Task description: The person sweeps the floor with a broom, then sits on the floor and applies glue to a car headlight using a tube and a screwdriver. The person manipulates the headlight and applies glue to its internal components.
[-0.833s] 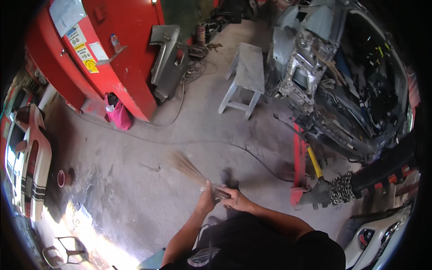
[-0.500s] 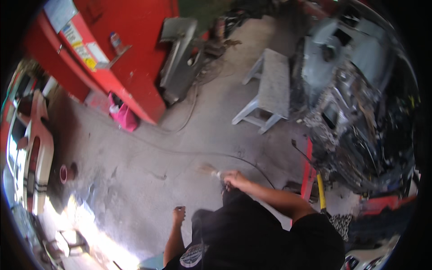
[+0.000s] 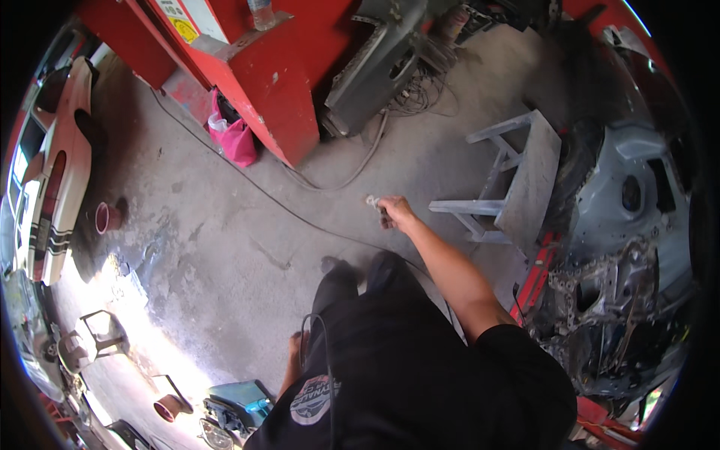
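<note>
My right hand is stretched out ahead of me over the concrete floor, its fingers closed round a small brush. Only a pale end of the brush shows past the fingers, and the rest is hidden in the grip. My left hand hangs low beside my hip. A thin dark cable loop crosses in front of it, and its fingers are too small and covered to read. The grey step bench stands to the right of my right hand, apart from it.
A dark hose snakes across the floor ahead. Ahead left stand a red machine, a pink bag and a grey body panel. A stripped car body fills the right, a white car the far left, with a red pot nearby.
My right hand has moved forward with the brush, whose tan bristles showed as a blur before. My left hand is closer to my hip. The whole view has turned and shifted.
</note>
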The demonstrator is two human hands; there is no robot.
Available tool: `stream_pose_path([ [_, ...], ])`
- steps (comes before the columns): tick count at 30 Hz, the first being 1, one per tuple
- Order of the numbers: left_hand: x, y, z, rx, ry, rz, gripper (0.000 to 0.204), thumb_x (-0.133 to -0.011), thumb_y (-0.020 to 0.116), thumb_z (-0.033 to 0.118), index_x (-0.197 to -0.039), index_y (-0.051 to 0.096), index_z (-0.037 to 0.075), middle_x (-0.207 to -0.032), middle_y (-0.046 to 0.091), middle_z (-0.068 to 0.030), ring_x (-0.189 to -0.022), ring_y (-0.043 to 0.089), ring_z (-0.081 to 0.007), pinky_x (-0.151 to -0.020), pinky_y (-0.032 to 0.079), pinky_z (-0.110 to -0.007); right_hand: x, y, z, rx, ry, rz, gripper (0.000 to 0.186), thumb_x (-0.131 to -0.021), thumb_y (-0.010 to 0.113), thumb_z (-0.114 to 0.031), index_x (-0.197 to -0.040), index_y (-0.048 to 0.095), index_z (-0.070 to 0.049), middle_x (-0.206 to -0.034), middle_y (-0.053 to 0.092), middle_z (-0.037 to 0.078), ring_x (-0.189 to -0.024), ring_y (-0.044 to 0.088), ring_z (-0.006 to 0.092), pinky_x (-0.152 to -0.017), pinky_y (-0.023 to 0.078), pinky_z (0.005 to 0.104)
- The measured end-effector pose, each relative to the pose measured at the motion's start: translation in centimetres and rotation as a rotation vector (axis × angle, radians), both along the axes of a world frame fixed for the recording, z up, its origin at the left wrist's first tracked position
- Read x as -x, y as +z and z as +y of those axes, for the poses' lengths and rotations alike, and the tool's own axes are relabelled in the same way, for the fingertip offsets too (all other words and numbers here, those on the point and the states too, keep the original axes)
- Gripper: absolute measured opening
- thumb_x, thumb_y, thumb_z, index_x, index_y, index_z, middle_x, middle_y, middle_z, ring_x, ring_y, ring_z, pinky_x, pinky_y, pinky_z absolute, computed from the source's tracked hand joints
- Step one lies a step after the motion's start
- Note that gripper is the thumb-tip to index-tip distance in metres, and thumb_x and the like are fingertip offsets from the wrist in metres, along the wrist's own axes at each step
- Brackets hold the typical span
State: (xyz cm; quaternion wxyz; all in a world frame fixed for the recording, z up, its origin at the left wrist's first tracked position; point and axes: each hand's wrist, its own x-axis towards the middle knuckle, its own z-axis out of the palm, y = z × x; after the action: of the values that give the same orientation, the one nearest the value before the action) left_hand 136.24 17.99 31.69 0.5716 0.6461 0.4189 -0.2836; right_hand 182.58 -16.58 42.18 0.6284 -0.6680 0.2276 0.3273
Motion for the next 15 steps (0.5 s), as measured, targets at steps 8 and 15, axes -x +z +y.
stream_pose_path([
  [8, -20.8, 10.2, 8.5, -0.069, 0.408, -0.309, 0.048, -0.108, 0.065, 0.035, -0.141, 0.061, 0.0, -0.114, 0.074, -0.016, -0.095, 0.076, -0.0262, -0.077, 0.062, -0.039, -18.1, -3.1, 8.5, 0.003, 0.073, 0.04, 0.021, -0.098, 0.068, -0.027, -0.103, 0.069, -0.006, -0.076, 0.061, 0.009, -0.055, 0.064, 0.0241, -0.051, 0.059, 0.0424],
  [15, -18.1, 11.4, 4.6, -0.172, 0.757, -0.083, 0.043, -0.107, 0.066, 0.032, -0.135, 0.064, 0.0, -0.108, 0.073, -0.017, -0.087, 0.075, -0.0261, -0.068, 0.062, -0.037, -33.7, -10.7, 15.9, 0.105, 0.179, 0.084, 0.027, -0.1, 0.067, -0.033, -0.108, 0.07, -0.007, -0.075, 0.061, 0.01, -0.055, 0.064, 0.0249, -0.051, 0.058, 0.0429],
])
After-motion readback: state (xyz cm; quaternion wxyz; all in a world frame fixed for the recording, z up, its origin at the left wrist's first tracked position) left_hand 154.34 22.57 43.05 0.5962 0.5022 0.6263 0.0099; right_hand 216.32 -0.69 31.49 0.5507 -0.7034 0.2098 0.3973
